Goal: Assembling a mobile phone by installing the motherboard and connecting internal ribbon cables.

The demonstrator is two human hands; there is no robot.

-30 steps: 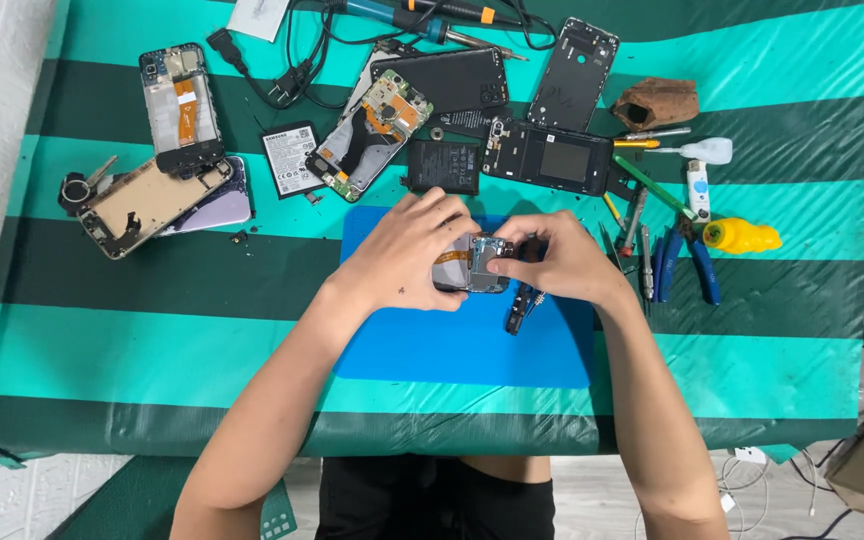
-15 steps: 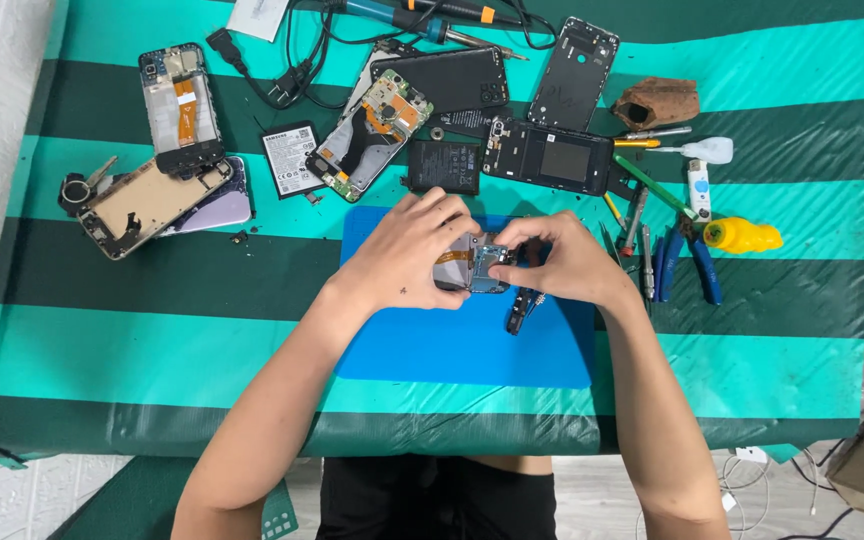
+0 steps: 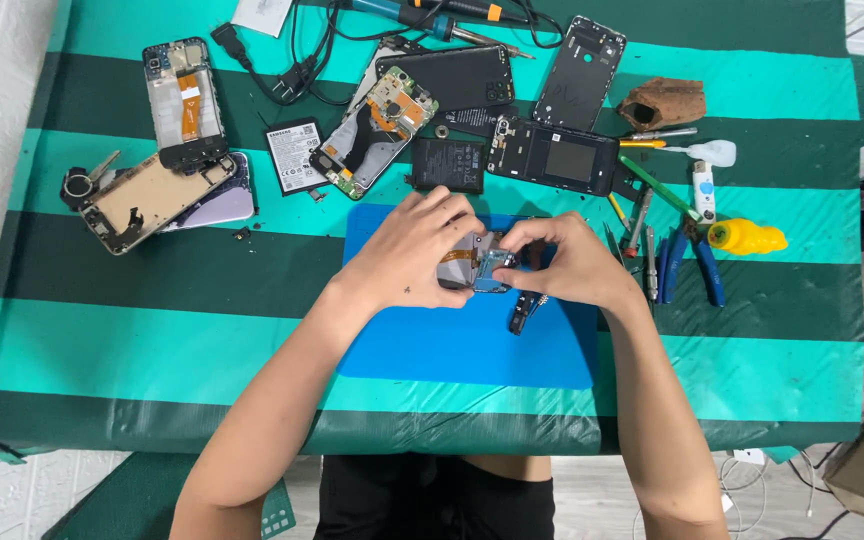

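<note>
Both hands pinch small phone part (image 3: 480, 268) over blue mat (image 3: 452, 345) — left hand (image 3: 417, 255) & right hand (image 3: 567, 262) meet, part btwn fingertips, long axis L-R.

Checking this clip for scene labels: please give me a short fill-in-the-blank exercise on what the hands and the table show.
1. Both hands, left hand and right hand, hold a small phone part over a ____ mat.
2. The tablecloth is striped in turquoise and dark ____.
3. The yellow bottle lies on the person's ____ side.
4. The pliers have ____ handles.

Missing words: blue; green; right; blue
</note>
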